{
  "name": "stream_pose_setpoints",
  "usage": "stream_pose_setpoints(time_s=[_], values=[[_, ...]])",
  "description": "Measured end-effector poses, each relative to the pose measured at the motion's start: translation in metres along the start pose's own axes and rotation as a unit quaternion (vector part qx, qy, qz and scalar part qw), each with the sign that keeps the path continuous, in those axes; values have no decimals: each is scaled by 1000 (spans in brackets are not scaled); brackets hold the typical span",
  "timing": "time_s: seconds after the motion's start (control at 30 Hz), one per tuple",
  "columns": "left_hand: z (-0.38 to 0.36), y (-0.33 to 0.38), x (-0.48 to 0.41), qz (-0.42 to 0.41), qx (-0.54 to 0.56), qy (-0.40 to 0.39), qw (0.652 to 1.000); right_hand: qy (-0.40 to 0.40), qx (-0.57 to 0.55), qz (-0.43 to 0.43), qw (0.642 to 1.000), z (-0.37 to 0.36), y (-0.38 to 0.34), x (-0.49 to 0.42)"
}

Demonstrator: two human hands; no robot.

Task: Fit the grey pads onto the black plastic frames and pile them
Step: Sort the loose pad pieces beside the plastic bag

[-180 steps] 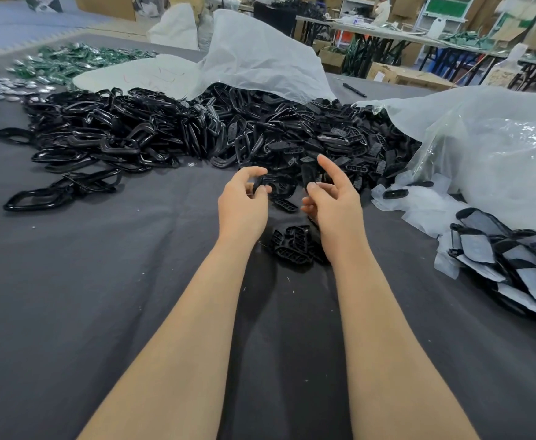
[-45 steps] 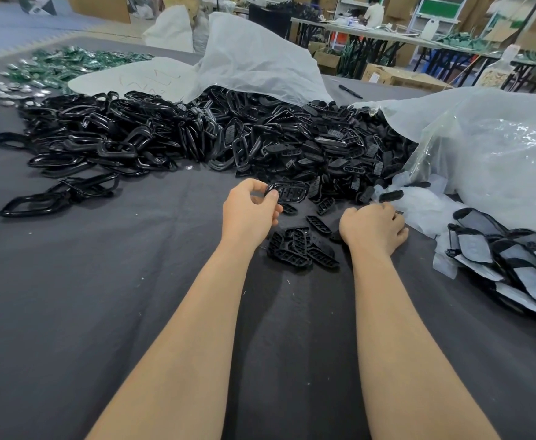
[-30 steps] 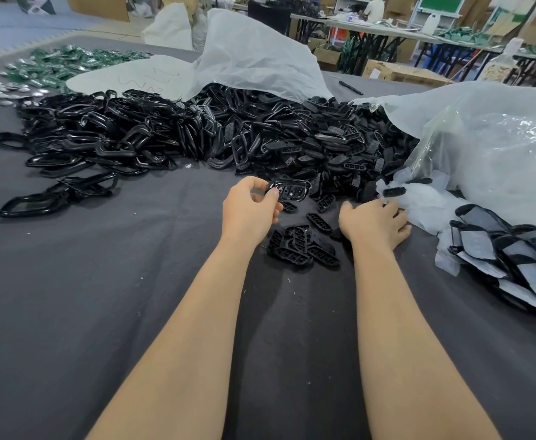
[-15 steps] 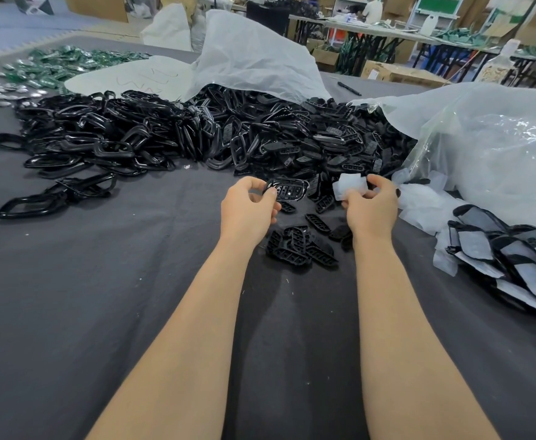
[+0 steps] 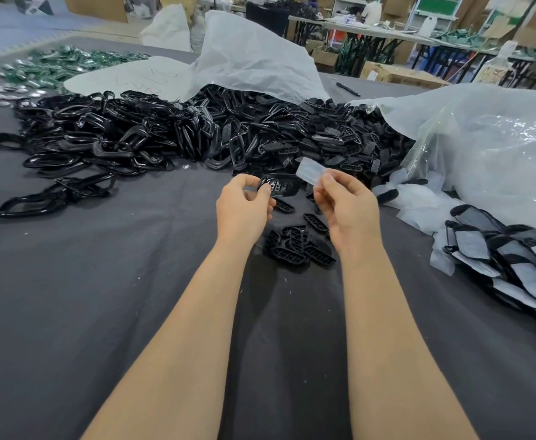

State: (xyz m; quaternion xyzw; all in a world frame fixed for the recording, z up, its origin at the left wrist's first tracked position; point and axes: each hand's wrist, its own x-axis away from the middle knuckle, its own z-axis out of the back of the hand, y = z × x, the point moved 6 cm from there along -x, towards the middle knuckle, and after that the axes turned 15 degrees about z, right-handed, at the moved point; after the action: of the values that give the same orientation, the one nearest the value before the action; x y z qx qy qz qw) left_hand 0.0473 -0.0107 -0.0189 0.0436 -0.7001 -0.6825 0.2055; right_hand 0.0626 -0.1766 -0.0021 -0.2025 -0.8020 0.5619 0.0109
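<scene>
Two bare forearms reach in from the near edge over a dark grey cloth (image 5: 69, 312). Between the wrists a small pile (image 5: 298, 249) of black ribbed parts lies on the cloth, with a few single ones scattered just beyond it.

Above these the left hand (image 5: 244, 204) pinches a black frame (image 5: 281, 185) at its left end, thumb and curled fingers closed on it, so that it hangs clear of the cloth. The right hand (image 5: 346, 204) pinches a pale grey pad (image 5: 311, 171) by its near end between thumb and fingers. The pad slants up and away to the left, its far end just beside the frame's right end; whether the two touch cannot be told.

At the right edge, level with the hands, lies a stack (image 5: 514, 258) of frames with pads fitted, overlapping in a row. Loose pads (image 5: 419, 208) lie between it and the right hand.

Farther off, a wide heap (image 5: 165, 134) of black plastic spans the table, with large loops to the left and smaller ribbed pieces to the right. A clear bag (image 5: 482, 154) slumps at the heap's right end and a white sack (image 5: 254, 58) lies open behind it. Green parts (image 5: 57, 61) are spread at the far left, and a pen (image 5: 347, 89) lies beyond the heap.
</scene>
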Motion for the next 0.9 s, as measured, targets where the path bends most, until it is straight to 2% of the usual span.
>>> stream_pose_setpoints(time_s=[0.1, 0.2, 0.27, 0.37, 0.5, 0.63, 0.8, 0.9], values=[[0, -1, 0, -1, 3, 2, 1000, -54, -28, -4, 998, -10, -1, 3], [0, 0, 0, -8, -15, 3, 1000, -131, 21, 31, 991, -18, -6, 7], [1, 2, 1, -18, -34, 2, 999, -173, 114, 83, 975, -24, -8, 10], [-1, 5, 3, -40, -69, 1, 997, -199, 285, 165, 923, -31, -9, 13], [-2, 7, 5, -57, -68, 1, 996, -170, 372, 233, 882, -27, -12, 14], [-3, 9, 5, -70, -73, -2, 995, -147, 342, 245, 895, -23, -13, 14], [-4, 8, 4, -70, -67, -13, 995, -115, 268, 199, 935, -22, -6, 13], [-6, 7, 4, -65, -57, -19, 996, -96, 245, 182, 947, -21, -2, 12]])
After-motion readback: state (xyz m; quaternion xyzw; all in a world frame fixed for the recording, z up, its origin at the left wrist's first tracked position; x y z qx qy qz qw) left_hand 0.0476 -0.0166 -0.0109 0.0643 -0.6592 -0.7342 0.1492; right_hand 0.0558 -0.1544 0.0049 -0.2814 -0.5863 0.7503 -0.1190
